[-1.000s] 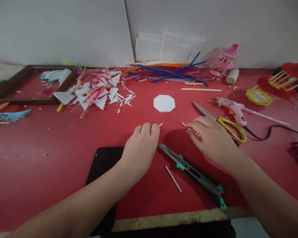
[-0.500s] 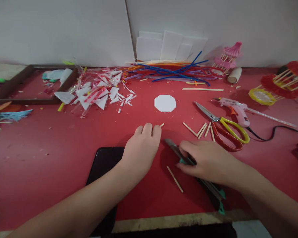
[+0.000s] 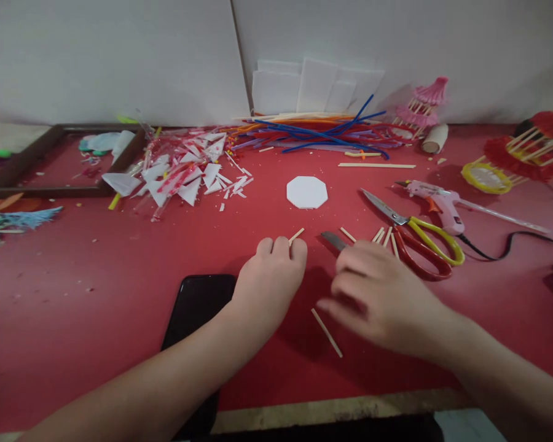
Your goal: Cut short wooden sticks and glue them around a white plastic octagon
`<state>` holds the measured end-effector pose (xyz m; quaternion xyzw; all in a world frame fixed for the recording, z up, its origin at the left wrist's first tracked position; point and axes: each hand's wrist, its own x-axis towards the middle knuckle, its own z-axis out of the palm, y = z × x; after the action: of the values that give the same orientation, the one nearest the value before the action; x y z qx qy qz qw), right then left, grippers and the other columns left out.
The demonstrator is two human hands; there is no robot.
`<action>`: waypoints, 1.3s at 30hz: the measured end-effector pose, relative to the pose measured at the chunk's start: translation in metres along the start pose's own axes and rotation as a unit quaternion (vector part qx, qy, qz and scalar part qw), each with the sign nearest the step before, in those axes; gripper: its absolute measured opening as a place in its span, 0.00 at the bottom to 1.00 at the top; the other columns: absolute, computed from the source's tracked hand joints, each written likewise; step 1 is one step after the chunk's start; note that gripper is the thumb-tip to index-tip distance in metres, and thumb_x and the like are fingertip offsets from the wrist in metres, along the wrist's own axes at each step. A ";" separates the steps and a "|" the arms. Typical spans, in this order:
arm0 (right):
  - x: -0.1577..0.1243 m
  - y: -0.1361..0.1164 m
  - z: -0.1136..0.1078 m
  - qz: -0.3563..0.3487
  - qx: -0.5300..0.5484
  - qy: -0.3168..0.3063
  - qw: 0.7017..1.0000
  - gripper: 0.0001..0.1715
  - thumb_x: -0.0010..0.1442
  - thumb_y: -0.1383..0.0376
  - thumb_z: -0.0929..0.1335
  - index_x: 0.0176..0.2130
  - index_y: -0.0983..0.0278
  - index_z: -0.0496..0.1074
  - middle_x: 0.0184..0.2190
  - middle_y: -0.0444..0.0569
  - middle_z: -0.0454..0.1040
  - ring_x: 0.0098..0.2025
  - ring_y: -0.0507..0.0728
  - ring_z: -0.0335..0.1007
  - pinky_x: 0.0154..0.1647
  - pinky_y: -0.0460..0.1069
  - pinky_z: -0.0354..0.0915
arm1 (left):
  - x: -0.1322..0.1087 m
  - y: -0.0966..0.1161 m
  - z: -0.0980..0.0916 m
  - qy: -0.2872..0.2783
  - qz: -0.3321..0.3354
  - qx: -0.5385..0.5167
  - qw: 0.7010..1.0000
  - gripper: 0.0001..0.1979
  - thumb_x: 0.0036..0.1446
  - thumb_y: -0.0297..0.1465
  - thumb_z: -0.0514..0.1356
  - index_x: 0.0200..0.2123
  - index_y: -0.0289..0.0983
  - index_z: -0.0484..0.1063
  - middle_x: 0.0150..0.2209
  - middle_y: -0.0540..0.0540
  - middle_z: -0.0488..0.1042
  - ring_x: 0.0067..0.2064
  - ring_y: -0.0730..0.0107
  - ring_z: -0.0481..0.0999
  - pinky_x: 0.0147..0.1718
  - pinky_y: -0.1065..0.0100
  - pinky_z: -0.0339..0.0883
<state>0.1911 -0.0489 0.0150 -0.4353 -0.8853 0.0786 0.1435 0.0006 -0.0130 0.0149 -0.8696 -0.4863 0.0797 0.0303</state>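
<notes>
My left hand (image 3: 274, 276) is closed in a pinch, its fingertips hidden from me. A thin wooden stick (image 3: 297, 234) pokes out past its fingers. To the right, my right hand (image 3: 373, 294) curls over a utility knife, partly blurred. Only the knife's grey blade (image 3: 334, 240) shows, pointing up and left towards the stick; the handle is hidden under the hand. Below and between the hands lies a loose cut stick (image 3: 327, 333). More short sticks (image 3: 387, 236) lie just beyond my right hand, partly covered by it.
A white octagon (image 3: 306, 192) lies ahead on the red table. Scissors (image 3: 410, 230) and a pink glue gun (image 3: 435, 202) with its cord are at right. A black phone (image 3: 198, 307) sits under my left forearm. Pipe cleaners (image 3: 322, 132) and paper scraps (image 3: 188, 166) line the back.
The knife has swung, so its blade now sits farther up and right and its handle is hidden. My left hand has shifted slightly right and down; more of the stick shows.
</notes>
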 end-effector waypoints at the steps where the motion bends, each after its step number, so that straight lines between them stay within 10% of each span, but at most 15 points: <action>1: 0.001 -0.009 0.002 -0.022 0.011 -0.022 0.999 0.18 0.65 0.54 0.67 0.28 0.63 0.71 0.32 0.50 0.70 0.36 0.58 0.62 0.40 0.55 0.58 | 0.000 0.000 0.001 0.006 -0.001 0.000 1.000 0.16 0.55 0.13 0.55 0.44 0.33 0.71 0.35 0.39 0.75 0.39 0.53 0.77 0.28 0.64 0.72; 11: 0.000 -0.026 0.011 -0.090 0.000 -0.123 0.988 0.07 0.59 0.65 0.68 0.30 0.64 0.74 0.32 0.49 0.71 0.39 0.59 0.63 0.46 0.56 0.60 | 0.000 0.000 0.005 0.026 0.007 -0.006 1.000 0.15 0.58 0.15 0.55 0.45 0.32 0.73 0.37 0.37 0.75 0.41 0.51 0.77 0.37 0.58 0.75; 17: 0.004 -0.005 0.004 -0.051 0.165 0.007 0.985 0.06 0.57 0.70 0.68 0.28 0.63 0.69 0.31 0.45 0.67 0.33 0.53 0.62 0.36 0.49 0.61 | -0.005 -0.005 0.014 0.114 0.021 -0.114 0.987 0.22 0.57 0.14 0.51 0.54 0.33 0.68 0.51 0.34 0.74 0.51 0.50 0.75 0.48 0.52 0.72; 20: 0.004 0.002 -0.004 0.066 0.241 0.115 0.962 0.06 0.57 0.71 0.68 0.30 0.62 0.68 0.31 0.44 0.65 0.32 0.51 0.64 0.33 0.47 0.62 | -0.003 -0.004 0.020 0.172 0.043 -0.355 0.918 0.20 0.58 0.16 0.53 0.51 0.38 0.68 0.46 0.41 0.77 0.49 0.57 0.77 0.50 0.54 0.72; 22: 0.004 0.005 -0.007 0.135 0.254 0.163 0.944 0.06 0.58 0.70 0.68 0.29 0.61 0.68 0.31 0.44 0.66 0.32 0.51 0.65 0.34 0.48 0.63 | 0.001 -0.002 0.021 0.140 0.027 -0.569 0.810 0.19 0.59 0.20 0.55 0.53 0.39 0.66 0.41 0.45 0.78 0.42 0.65 0.79 0.45 0.61 0.74; 25: 0.005 0.004 -0.005 0.195 0.287 0.152 0.926 0.09 0.62 0.67 0.67 0.29 0.61 0.70 0.32 0.45 0.67 0.32 0.51 0.66 0.34 0.48 0.63 | 0.008 -0.001 0.018 0.055 -0.016 -0.769 0.637 0.18 0.59 0.26 0.61 0.52 0.37 0.66 0.38 0.47 0.79 0.38 0.70 0.80 0.42 0.66 0.74; 28: 0.007 -0.001 -0.002 0.221 0.337 0.094 0.910 0.12 0.64 0.65 0.66 0.28 0.61 0.72 0.33 0.46 0.66 0.32 0.51 0.66 0.31 0.47 0.63 | 0.011 -0.002 0.014 0.010 -0.051 -0.831 0.554 0.14 0.57 0.30 0.66 0.46 0.36 0.71 0.37 0.47 0.81 0.39 0.71 0.81 0.42 0.68 0.74; 31: 0.009 -0.004 -0.002 0.246 0.355 0.063 0.900 0.15 0.64 0.64 0.66 0.26 0.61 0.73 0.33 0.46 0.66 0.32 0.51 0.65 0.29 0.46 0.61 | 0.011 -0.004 0.012 -0.009 -0.069 -0.837 0.542 0.16 0.53 0.32 0.70 0.45 0.36 0.73 0.33 0.49 0.81 0.36 0.70 0.81 0.42 0.67 0.75; 36: 0.010 -0.004 -0.001 0.257 0.321 0.062 0.909 0.12 0.63 0.64 0.67 0.28 0.61 0.76 0.31 0.45 0.67 0.33 0.51 0.67 0.32 0.46 0.62 | 0.009 -0.006 0.015 -0.009 -0.085 -0.788 0.609 0.21 0.51 0.35 0.72 0.47 0.36 0.72 0.31 0.48 0.81 0.34 0.68 0.81 0.40 0.64 0.75; 39: 0.008 0.000 0.000 0.226 0.290 0.071 0.927 0.10 0.64 0.63 0.68 0.31 0.60 0.77 0.32 0.45 0.69 0.32 0.51 0.67 0.34 0.47 0.64 | 0.010 -0.006 0.014 -0.015 -0.087 -0.806 0.586 0.22 0.51 0.32 0.72 0.48 0.36 0.72 0.28 0.50 0.80 0.30 0.71 0.80 0.35 0.68 0.75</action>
<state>0.1868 -0.0423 0.0167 -0.5674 -0.6896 0.3316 0.3043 -0.0016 -0.0013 0.0011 -0.4903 -0.4254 -0.3348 -0.6830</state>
